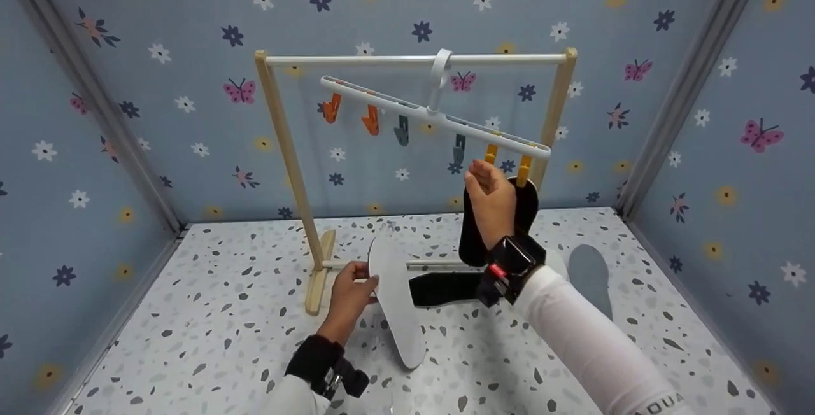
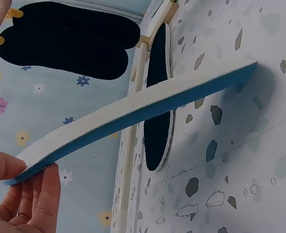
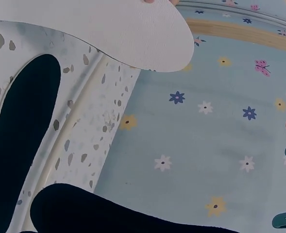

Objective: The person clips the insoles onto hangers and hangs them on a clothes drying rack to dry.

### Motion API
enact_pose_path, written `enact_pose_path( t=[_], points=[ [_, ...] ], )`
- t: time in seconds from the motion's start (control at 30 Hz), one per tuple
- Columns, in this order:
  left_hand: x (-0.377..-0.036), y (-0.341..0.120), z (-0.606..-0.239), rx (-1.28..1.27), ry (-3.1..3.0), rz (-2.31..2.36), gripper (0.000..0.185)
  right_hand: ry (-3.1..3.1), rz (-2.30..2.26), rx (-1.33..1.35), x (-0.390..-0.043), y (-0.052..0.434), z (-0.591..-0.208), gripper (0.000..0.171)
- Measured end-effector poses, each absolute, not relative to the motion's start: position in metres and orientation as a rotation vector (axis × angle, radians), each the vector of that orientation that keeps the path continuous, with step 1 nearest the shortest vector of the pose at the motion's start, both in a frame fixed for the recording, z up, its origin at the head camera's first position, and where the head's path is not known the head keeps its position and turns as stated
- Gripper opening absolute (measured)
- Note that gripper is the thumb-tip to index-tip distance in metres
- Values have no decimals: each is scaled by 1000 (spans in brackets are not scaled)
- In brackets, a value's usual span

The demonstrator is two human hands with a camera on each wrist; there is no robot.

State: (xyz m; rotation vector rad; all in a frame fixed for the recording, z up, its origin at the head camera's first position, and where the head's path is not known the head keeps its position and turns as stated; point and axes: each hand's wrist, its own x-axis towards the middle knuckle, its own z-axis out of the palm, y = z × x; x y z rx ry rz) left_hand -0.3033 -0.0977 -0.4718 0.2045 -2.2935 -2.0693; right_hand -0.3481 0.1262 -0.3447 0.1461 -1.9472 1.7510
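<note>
My left hand pinches one end of a white insole between thumb and fingers. In the left wrist view its edge is blue, and the far end slants down over the speckled surface. My right hand is raised just below a yellow clip, fingers slightly bent, with nothing visible held in them. Two black insoles hang side by side from the yellow clips; the right hand partly hides them in the head view. The right wrist view does not show the right hand's fingers.
A white hanger hangs tilted from a wooden rack, its right end lower. Orange clips and grey-green clips hang along it. A black insole and a grey insole lie on the speckled surface.
</note>
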Motion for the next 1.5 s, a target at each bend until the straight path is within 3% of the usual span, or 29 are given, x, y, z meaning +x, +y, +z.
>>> enact_pose_path(
  t=[0.83, 1.5],
  points=[
    [-291, -85, -461, -68, -2358, -1926, 25, -2179, 1664, 131, -361, 112, -328, 52],
    [-284, -86, -465, -134, -2371, -1897, 24, -2159, 1724, 54, -373, 106, -323, 47]
  ],
)
